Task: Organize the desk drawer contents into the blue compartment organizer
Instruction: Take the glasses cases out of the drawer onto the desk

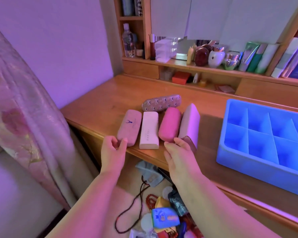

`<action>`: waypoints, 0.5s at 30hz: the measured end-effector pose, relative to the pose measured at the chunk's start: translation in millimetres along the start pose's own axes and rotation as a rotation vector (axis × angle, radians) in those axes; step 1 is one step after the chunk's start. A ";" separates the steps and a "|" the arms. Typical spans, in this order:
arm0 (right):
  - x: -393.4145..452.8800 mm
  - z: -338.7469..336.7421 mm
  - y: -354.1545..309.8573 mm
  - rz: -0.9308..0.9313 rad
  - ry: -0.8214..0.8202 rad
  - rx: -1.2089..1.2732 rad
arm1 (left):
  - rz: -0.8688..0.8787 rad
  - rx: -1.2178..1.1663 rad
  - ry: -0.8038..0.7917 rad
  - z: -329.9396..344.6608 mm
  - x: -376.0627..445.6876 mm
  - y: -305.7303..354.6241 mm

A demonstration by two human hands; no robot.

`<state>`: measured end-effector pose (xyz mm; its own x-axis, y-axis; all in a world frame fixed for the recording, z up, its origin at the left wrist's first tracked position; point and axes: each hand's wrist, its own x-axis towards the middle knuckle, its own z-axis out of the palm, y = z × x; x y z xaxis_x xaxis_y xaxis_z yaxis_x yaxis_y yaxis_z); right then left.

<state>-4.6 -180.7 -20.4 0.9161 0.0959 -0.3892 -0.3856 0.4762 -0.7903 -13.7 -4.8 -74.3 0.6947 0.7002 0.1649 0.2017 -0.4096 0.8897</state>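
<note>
While hands [113, 150] hover, cases [149, 129] point away.

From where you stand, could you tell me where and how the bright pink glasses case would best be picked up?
Probably by its near rounded end, from the desk's front edge. The bright pink glasses case lies lengthwise between the white case and the grey case, so its long sides are crowded. Its near end is free, beside the right hand.

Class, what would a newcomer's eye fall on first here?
The blue organizer sits on the desk at right, its compartments bare. At centre, four glasses cases lie side by side, the bright pink case among them, a patterned case behind. The left hand and right hand reach for their near ends.
</note>
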 end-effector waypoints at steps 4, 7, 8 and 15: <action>-28.8 -50.3 -1.3 -0.142 -0.165 -0.501 | 0.067 0.138 -0.127 -0.4 -2.2 6.7; -58.4 -117.8 0.2 -0.285 -0.323 -1.104 | 0.055 0.217 -0.284 -0.5 -8.5 12.7; -63.2 -136.5 2.4 -0.336 -0.371 -1.310 | 0.083 0.227 -0.276 -4.0 -10.7 10.9; -70.5 -228.3 29.4 -0.325 -0.278 -1.933 | 0.385 0.458 -0.634 10.6 -150.4 -23.2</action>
<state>-105.5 -373.0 -124.3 0.8793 0.4176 -0.2292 0.3617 -0.8983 -0.2493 -115.5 -106.7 -124.3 0.9976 0.0633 0.0295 0.0374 -0.8412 0.5394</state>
